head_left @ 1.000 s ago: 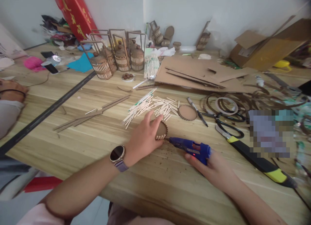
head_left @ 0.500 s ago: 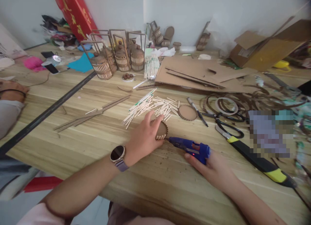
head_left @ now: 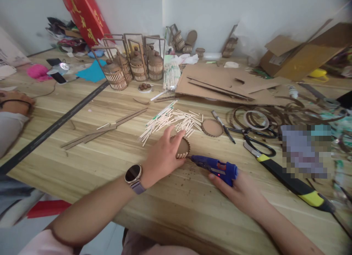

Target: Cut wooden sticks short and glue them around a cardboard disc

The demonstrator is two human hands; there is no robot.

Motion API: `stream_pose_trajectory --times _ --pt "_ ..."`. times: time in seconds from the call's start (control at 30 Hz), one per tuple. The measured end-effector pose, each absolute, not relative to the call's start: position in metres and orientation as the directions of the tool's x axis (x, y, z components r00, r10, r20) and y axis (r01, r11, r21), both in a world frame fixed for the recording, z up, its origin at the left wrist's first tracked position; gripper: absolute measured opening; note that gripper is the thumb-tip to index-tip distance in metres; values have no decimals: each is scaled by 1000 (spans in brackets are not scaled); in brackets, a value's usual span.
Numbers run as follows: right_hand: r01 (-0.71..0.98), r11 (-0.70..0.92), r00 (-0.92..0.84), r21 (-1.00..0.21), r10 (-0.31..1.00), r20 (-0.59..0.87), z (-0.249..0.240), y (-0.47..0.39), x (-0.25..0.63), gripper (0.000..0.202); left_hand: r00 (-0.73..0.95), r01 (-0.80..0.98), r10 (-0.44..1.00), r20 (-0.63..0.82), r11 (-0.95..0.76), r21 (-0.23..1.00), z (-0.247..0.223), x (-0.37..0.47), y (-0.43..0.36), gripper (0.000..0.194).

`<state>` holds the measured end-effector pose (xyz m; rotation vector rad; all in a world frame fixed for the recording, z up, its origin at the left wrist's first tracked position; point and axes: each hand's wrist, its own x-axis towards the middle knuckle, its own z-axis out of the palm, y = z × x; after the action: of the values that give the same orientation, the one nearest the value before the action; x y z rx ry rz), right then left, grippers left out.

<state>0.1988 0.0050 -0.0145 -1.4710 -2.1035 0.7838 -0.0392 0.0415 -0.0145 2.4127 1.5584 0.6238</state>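
Observation:
My left hand (head_left: 162, 154), with a watch on its wrist, grips a round cardboard base (head_left: 182, 148) on the table. Its fingers hide the disc's left side. A corrugated rim runs round the disc, and several short stick pieces stand along the near edge. In my right hand (head_left: 239, 189) is a blue glue gun (head_left: 214, 166), a small red light lit on it. Its nozzle meets or nearly meets the rim at the lower right. Just beyond my left hand lies a pile of cut sticks (head_left: 187, 121). A second rimmed cardboard disc (head_left: 212, 127) lies to the right of the pile.
Scissors (head_left: 260, 145), a pen (head_left: 224, 127) and a yellow-black cutter (head_left: 291, 179) lie on the right. Cardboard sheets (head_left: 209, 79) and finished miniature baskets (head_left: 114, 77) stand farther back. Cardboard strips (head_left: 104, 129) lie left. Another person's hand (head_left: 16, 102) rests at the left edge.
My hands, the cardboard base and the glue gun stay practically in place. The other person's hand at the left edge has shifted slightly.

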Motion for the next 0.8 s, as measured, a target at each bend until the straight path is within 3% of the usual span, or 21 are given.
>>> stream_pose_trajectory --times 0.57,0.7,0.8 --pt "676 206 -252 -708 967 41 -13 4 194 31 369 833 899 235 -432 346 -11 -39 41 81" --pt "591 7 -59 -807 998 -35 -11 9 198 37 370 841 903 218 -426 334 -9 -39 40 80" --pt "395 -248 93 -884 969 -230 -9 18 211 46 366 844 902 228 -425 328 -9 -39 39 79"
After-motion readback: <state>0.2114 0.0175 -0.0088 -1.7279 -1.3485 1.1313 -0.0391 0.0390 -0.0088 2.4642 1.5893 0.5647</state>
